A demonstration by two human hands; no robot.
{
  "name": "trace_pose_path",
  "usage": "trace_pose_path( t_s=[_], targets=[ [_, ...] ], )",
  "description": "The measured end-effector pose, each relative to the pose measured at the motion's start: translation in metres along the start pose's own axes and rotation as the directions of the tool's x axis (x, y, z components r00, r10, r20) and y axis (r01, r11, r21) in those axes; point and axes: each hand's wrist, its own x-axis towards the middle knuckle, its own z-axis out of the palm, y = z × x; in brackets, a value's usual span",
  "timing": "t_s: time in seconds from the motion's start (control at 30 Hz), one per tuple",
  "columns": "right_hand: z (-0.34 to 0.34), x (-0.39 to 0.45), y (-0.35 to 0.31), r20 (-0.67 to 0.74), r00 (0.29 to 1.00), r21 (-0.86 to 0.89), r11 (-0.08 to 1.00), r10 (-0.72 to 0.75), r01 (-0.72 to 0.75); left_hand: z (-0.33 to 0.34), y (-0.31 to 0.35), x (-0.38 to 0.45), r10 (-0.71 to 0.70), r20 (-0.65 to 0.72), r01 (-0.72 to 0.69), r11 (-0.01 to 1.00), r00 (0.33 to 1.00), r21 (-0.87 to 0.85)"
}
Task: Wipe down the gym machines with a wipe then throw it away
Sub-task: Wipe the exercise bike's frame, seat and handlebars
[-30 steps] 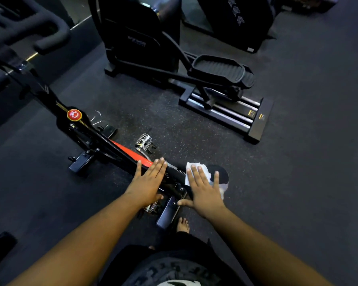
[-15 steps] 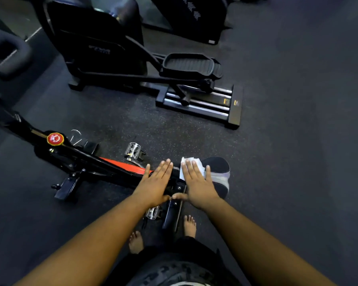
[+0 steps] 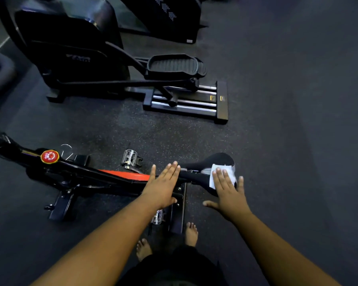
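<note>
— Largest first?
— Elliptical (image 3: 103, 65) standing beyond, bike (image 3: 112, 178) lying across near floor.
— Hands?
— Left hand (image 3: 163, 186) flat on frame, fingers straight, gripping nothing. Right hand (image 3: 227, 190) flat too, pressing wipe (image 3: 225, 172) onto saddle (image 3: 213, 162).

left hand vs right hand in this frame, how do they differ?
The right hand presses a white wipe onto the bike saddle; the left hand has nothing under it but the bike frame. The right hand's fingers are spread, thumb out wide; the left hand's fingers lie close together. The right hand sits at the saddle's wide end, the left hand by its nose. Both are flat, palm down.
</note>
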Motion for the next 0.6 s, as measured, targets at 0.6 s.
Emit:
trace_pose_path(
  t_s=[0.6],
  targets=[
    [-0.032, 0.053, 0.012, -0.016, 0.991, 0.091, 0.987, 0.133, -0.131, -0.004, 0.006, -0.001, -0.037, 0.043, 0.037, 0.999, 0.998, 0.008]
  ],
)
